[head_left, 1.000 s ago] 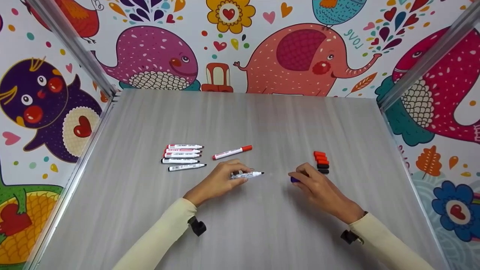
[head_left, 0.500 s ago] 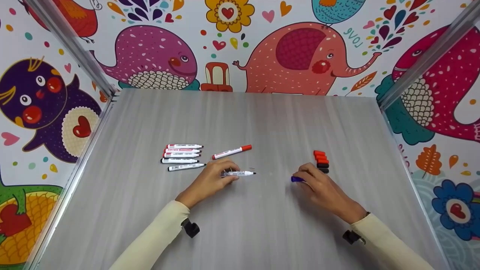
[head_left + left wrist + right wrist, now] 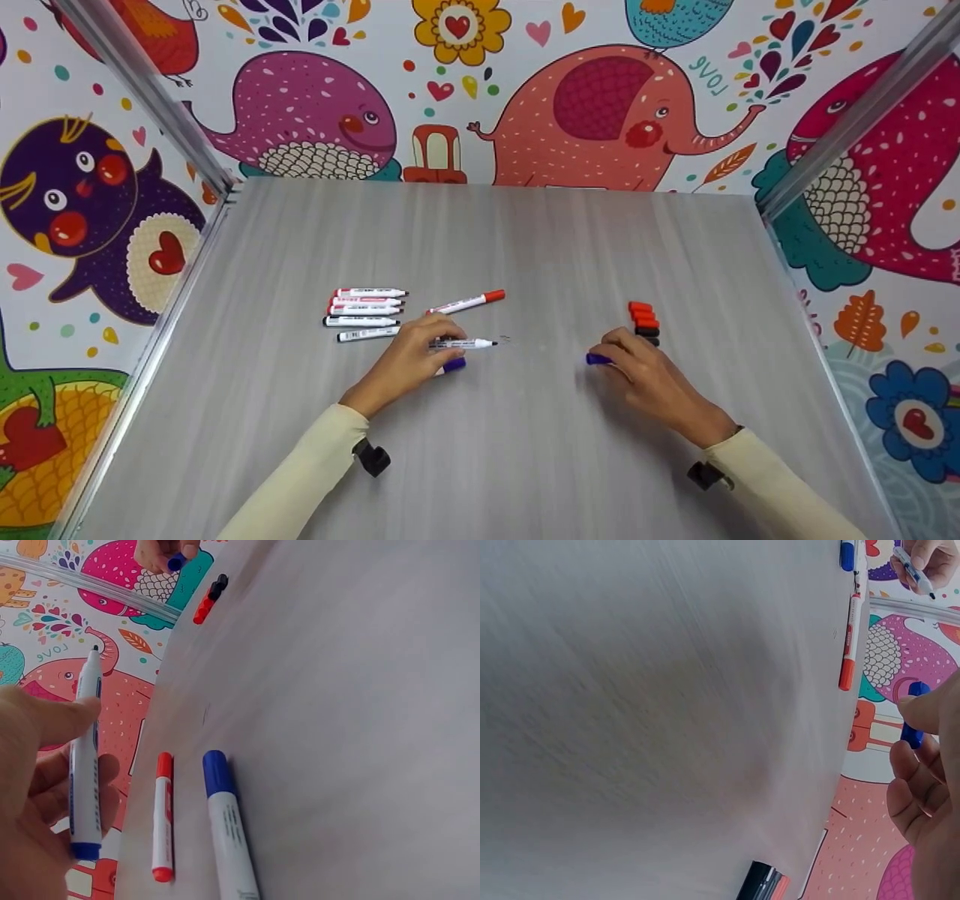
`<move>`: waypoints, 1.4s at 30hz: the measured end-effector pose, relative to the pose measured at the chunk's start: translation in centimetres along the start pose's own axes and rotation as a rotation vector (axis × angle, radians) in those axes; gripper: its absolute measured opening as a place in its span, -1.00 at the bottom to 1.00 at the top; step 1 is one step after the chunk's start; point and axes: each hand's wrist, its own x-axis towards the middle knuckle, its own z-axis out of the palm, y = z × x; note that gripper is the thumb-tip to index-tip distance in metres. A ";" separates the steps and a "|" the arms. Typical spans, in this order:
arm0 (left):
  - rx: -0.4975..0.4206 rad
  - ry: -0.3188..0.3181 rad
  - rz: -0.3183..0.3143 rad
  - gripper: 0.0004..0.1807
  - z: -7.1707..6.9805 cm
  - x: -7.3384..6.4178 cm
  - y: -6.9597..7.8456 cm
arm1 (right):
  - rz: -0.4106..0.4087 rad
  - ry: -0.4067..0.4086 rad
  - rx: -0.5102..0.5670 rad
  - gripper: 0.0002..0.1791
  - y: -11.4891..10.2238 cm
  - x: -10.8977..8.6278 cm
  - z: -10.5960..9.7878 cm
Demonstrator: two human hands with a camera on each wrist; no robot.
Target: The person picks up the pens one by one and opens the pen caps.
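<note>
My left hand (image 3: 409,358) holds an uncapped marker (image 3: 88,757) between thumb and fingers, its dark tip pointing right. The barrel is white with a blue end. My right hand (image 3: 651,382) pinches a blue marker cap (image 3: 598,359) between thumb and fingertips, apart from the marker. Under the left hand, a blue-capped marker (image 3: 231,829) lies on the table, mostly hidden in the head view. Just beyond that hand lies a red-capped marker (image 3: 472,301).
Several uncapped markers (image 3: 367,310) lie in a row left of the left hand. A row of red and black caps (image 3: 643,315) lies beyond the right hand. Faint pen marks (image 3: 505,340) show on the grey table (image 3: 525,465). Patterned walls (image 3: 450,97) border it.
My left hand has moved left with the marker, uncovering the pen marks and the blue cap of the marker beneath. The right hand has barely moved, still pinching its cap.
</note>
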 end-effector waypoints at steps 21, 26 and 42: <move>0.013 0.012 -0.073 -0.79 -0.6 -1.2 -1.1 | 0.016 0.024 -0.019 -0.45 1.4 -1.4 0.3; 0.022 0.014 -0.106 -0.78 -0.6 -1.5 -1.5 | 0.037 0.011 -0.022 -0.47 1.7 -1.8 0.2; 0.086 0.080 -0.100 -0.79 -1.5 -2.7 -2.7 | 0.095 0.024 0.075 -0.51 2.1 -2.6 0.3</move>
